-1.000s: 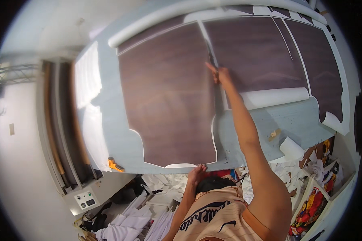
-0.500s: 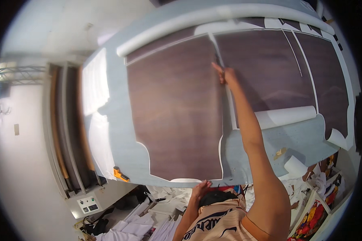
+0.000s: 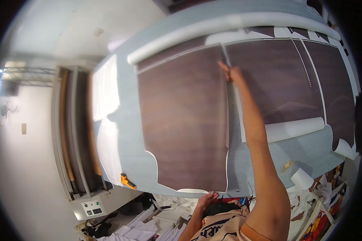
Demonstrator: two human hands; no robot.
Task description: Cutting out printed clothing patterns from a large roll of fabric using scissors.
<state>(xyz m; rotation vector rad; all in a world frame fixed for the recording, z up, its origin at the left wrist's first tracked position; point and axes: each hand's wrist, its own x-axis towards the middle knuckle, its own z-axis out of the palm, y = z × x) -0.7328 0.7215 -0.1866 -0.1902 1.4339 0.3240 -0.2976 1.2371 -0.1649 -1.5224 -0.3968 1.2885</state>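
Observation:
My right hand reaches far over the table, closed around what look like dark scissors. Their thin shape points away from me along the white strip between two dark brown printed panels; hand and blur hide most of it. Below this hand, the left panel lies parted from the right panel, leaving a gap that widens toward me. At the near table edge, my left hand rests by the left panel's lower corner, fingers stretched out and holding nothing I can see.
A long white roll spans the far side of the blue-grey table. A rolled-up white edge lies right of my forearm. An orange-and-black tool sits near left, beside white sheets. Scraps fill the space below the table.
My right hand has moved a little farther away along the white strip, and the cut gap is longer. The whole view has shifted; my left hand stays by the panel's corner.

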